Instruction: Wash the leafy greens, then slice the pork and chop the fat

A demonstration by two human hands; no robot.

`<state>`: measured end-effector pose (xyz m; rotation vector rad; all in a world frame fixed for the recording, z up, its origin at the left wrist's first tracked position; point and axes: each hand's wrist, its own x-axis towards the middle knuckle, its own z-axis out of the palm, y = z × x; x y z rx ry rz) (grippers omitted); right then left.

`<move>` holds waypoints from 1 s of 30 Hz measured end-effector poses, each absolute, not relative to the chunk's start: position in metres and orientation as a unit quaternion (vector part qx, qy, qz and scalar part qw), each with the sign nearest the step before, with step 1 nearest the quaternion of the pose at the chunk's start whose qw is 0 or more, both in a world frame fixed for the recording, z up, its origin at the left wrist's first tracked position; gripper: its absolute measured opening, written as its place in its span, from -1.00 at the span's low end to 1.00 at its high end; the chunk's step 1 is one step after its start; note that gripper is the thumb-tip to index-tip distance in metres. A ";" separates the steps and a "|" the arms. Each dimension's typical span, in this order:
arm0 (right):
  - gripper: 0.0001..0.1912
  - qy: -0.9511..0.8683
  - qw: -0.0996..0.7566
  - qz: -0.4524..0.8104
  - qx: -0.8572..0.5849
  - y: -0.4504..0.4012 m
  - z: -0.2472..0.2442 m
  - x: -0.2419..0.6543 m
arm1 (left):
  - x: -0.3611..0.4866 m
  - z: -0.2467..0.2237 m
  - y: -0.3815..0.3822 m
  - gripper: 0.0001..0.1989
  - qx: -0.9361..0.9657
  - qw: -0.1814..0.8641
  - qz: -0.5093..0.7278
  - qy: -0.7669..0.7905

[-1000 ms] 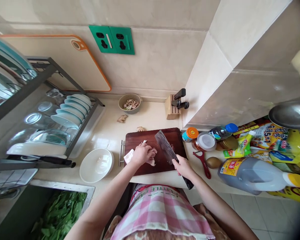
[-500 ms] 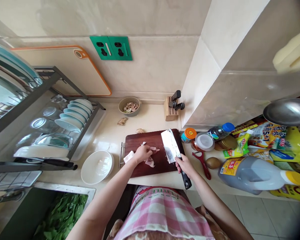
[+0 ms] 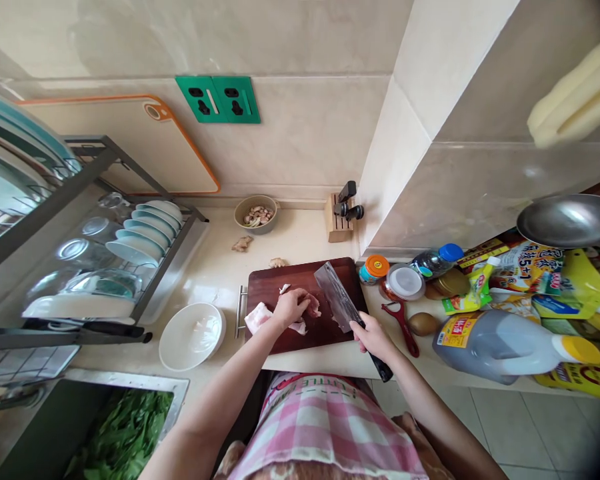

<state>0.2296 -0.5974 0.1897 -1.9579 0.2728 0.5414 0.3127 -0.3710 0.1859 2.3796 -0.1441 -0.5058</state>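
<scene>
A dark red-brown cutting board (image 3: 275, 341) lies on the counter in front of me. My left hand (image 3: 291, 307) is closed on a piece of raw meat (image 3: 313, 306) near the middle of the board. Paler pieces of meat (image 3: 258, 317) lie under and to the left of that hand. In my right hand (image 3: 373, 335) is the black handle of a cleaver (image 3: 336, 293). Its broad blade is tilted over the right part of the board, a little apart from the meat.
A white bowl (image 3: 193, 337) stands left of the board. Behind it are ginger (image 3: 242, 244), a garlic bowl (image 3: 256, 212) and a knife block (image 3: 338, 220). Right of the board lie a red peeler (image 3: 404, 328), jars and a large jug (image 3: 500, 343). Leafy greens (image 3: 125, 433) fill the sink.
The cleaver has turned from showing its bright flat face to a steeper tilt. My left hand has shifted slightly right, and the meat at its fingers has bunched up. The view has moved a little.
</scene>
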 end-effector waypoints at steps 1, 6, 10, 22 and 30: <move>-0.78 0.118 0.505 0.228 -0.824 -0.597 0.189 0.229 | 0.310 0.184 -0.369 -0.85 0.932 0.324 -0.150 -0.069; -0.76 0.082 0.412 0.195 -0.886 -0.594 0.197 0.226 | 0.289 0.176 -0.355 -0.86 0.941 0.251 -0.033 -0.224; -0.77 -0.050 0.290 0.169 -0.941 -0.594 0.214 0.225 | 0.280 0.166 -0.352 -0.83 0.932 0.229 -0.001 -0.281; -0.78 -0.088 0.194 0.210 -0.954 -0.593 0.228 0.232 | 0.285 0.153 -0.358 -0.78 0.924 0.230 0.032 -0.303; -0.81 -0.096 0.147 0.247 -0.953 -0.597 0.242 0.228 | 0.284 0.150 -0.357 -0.75 0.927 0.216 0.018 -0.305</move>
